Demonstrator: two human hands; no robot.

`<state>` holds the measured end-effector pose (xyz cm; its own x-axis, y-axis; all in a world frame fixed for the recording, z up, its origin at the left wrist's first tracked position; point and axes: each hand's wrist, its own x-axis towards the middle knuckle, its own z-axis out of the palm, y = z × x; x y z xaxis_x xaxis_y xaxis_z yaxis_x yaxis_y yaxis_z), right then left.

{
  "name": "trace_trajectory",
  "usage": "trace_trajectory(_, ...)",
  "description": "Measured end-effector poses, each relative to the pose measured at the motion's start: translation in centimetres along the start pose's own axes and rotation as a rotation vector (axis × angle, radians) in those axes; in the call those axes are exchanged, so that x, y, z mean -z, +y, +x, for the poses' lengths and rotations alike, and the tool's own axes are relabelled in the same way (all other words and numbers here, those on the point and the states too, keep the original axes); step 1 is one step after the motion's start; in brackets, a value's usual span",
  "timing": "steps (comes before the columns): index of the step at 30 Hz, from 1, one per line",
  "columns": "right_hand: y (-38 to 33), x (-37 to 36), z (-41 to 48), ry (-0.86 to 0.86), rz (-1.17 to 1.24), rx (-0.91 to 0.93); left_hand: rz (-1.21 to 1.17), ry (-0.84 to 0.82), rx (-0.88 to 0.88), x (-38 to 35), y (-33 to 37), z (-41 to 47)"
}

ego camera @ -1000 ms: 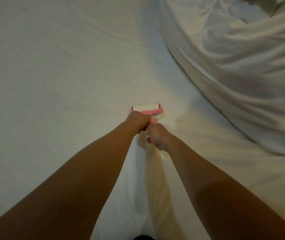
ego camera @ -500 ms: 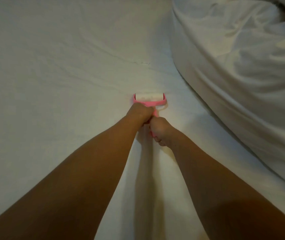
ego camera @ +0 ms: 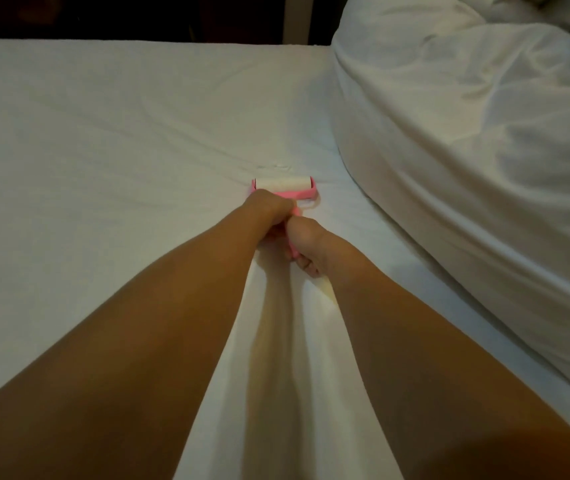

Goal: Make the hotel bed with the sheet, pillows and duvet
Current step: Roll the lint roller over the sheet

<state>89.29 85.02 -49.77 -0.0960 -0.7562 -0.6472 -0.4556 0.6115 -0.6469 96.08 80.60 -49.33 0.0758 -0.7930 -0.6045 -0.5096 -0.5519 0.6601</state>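
Observation:
A white fitted sheet (ego camera: 110, 140) covers the mattress and shows a few shallow creases. A pink lint roller (ego camera: 283, 187) with a white roll lies on the sheet near the middle. My left hand (ego camera: 269, 209) grips its pink handle close to the roll. My right hand (ego camera: 307, 245) grips the handle's lower end just behind the left. Both arms stretch straight out over the bed. A bunched white duvet (ego camera: 477, 161) is heaped along the right side of the mattress.
The far edge of the bed (ego camera: 138, 43) meets a dark background at the top. A pale upright post (ego camera: 297, 19) stands behind the bed. The duvet's folded edge runs diagonally toward the lower right corner.
Both hands have pushed the lint roller farther away across the sheet. The view has tilted up, so the far edge of the bed now shows.

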Motion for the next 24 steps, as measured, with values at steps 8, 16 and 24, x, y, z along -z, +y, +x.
trace_trajectory(8, -2.9, 0.2, 2.7, 0.006, 0.038, 0.075, 0.119, -0.019, 0.04, 1.8, 2.5, 3.4)
trace_trajectory(16, -5.2, 1.3, 5.2, 0.018, 0.067, 0.087, 0.267, -0.036, 0.006, 2.6, 5.0, 7.1)
trace_trajectory(24, -5.1, 1.0, 6.4, 0.006, 0.176, 0.118, 0.338, -0.031, -0.008, 2.2, 5.4, 9.1)
